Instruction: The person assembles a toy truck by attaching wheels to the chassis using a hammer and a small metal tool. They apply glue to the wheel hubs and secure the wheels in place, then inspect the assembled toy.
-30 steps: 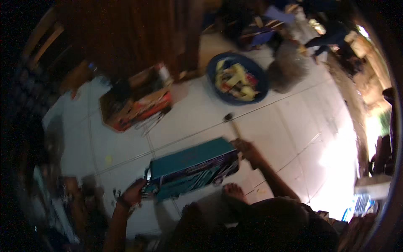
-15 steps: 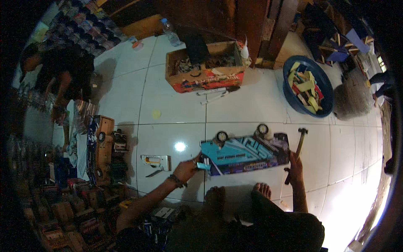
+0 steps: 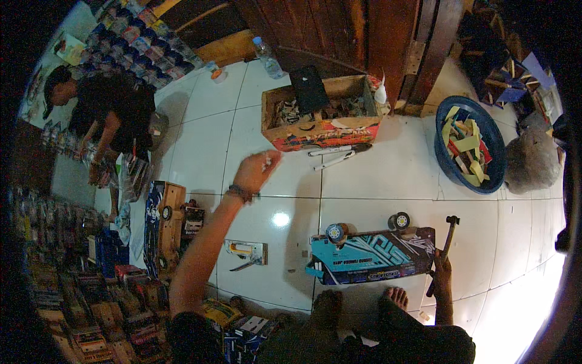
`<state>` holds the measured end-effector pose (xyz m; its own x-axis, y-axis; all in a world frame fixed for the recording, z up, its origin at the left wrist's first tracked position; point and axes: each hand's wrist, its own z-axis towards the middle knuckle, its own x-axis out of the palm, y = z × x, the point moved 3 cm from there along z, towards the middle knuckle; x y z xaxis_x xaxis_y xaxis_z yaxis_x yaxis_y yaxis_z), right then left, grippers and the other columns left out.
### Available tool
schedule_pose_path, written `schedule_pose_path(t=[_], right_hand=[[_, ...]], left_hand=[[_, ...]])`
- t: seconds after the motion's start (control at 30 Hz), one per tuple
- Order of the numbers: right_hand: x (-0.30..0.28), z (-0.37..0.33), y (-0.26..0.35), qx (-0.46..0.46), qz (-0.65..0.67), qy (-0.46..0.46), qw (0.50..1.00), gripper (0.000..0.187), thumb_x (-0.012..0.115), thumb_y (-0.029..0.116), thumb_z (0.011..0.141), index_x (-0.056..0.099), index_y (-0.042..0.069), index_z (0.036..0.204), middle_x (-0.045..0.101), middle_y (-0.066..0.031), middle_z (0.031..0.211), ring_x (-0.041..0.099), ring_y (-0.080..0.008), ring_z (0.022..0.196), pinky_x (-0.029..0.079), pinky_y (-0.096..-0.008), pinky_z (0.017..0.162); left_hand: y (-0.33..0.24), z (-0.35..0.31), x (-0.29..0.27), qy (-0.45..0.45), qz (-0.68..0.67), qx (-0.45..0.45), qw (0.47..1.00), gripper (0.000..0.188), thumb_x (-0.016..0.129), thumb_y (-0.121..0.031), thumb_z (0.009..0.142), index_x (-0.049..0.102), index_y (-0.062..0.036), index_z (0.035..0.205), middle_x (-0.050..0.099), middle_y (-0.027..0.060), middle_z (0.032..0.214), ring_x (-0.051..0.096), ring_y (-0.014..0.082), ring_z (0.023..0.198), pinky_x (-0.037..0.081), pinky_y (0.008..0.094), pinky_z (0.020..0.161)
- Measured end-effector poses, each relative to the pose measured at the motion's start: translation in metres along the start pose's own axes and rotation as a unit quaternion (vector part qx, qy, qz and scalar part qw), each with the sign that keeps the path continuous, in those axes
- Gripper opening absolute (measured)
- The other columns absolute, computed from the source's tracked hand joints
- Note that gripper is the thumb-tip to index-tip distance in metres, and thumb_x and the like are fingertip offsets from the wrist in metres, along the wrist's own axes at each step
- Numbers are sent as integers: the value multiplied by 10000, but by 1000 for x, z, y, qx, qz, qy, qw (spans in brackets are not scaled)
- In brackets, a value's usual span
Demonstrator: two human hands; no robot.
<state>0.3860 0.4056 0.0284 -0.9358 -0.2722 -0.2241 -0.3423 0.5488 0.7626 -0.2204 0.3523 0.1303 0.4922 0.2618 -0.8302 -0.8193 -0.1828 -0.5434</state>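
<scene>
My left hand is stretched out over the floor, just short of the cardboard box. Its fingers are curled together around small whitish bits that are too unclear to name. A toy truck with a teal and dark printed panel lies on its side before my feet, two wheels facing away from me. At the truck's right end, my right hand is closed round a hammer, its head pointing away from me. Whether that hand also grips the truck is partly hidden.
A staple gun lies left of the truck. White markers rest by the box. A blue basin of coloured offcuts stands at right. More toy trucks stand left, near another person handling plastic-wrapped items.
My left hand has let go of the truck's left end and moved forward and left, toward the box. The right hand stays at the truck with the hammer. The view has shifted.
</scene>
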Motion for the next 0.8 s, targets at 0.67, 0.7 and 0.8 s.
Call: schedule_pose_path(t=[0.67,0.7,0.8], right_hand=[[1,-9,12,-18,-9,9,1000,533,586,498,954,570,67,1268,620,-72,1139,595,-198,1004,487,-365,781],[1,-9,13,-31,-4,25,999,532,584,493,956,570,63,1268,619,-76,1143,595,-200,1009,491,-370,782],[0,-8,11,-47,-2,40,998,528,578,482,960,570,53,1268,618,-84,1150,596,-209,1023,503,-387,784]], left_hand=[[15,123,-34,81,-203,-62,974,175,628,-220,916,575,-103,798,666,114,1212,601,289,1186,512,420,975],[14,104,-41,98,-327,-118,932,166,613,-209,925,549,-109,810,661,109,1221,603,296,1184,518,426,971],[0,53,-47,120,-565,-209,789,60,544,-149,943,505,-107,961,657,144,1155,641,318,1107,563,413,898]])
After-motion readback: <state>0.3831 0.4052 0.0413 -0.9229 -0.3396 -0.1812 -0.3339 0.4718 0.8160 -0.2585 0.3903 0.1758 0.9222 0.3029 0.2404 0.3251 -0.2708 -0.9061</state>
